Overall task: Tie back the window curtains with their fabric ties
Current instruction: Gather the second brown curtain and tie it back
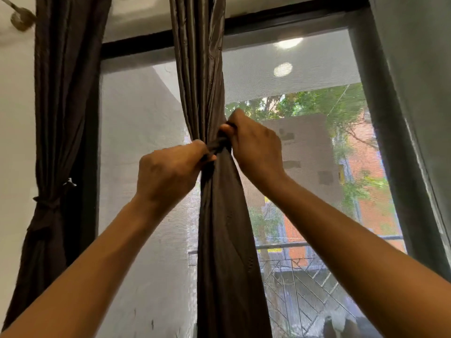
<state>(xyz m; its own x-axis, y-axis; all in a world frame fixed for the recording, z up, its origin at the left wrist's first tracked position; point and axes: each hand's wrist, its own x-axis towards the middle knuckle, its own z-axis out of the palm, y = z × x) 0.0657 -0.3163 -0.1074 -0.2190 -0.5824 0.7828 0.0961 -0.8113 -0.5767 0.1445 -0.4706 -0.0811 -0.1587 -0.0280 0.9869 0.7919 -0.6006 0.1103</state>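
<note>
A dark brown curtain (219,228) hangs gathered in the middle of the window. A fabric tie (218,145) of the same brown cloth wraps its narrowest part. My left hand (168,172) grips one end of the tie on the curtain's left side. My right hand (253,145) grips the other end on the right, with its thumb over the knot. Both fists sit close together against the bunched cloth. A second brown curtain (61,106) hangs at the left wall, cinched by its own tie (47,203).
The black window frame (280,19) runs across the top, with a mesh screen (146,142) behind the curtains. A grey-green drape (419,93) hangs at the right edge. A curtain rod end (20,18) sticks out at the upper left.
</note>
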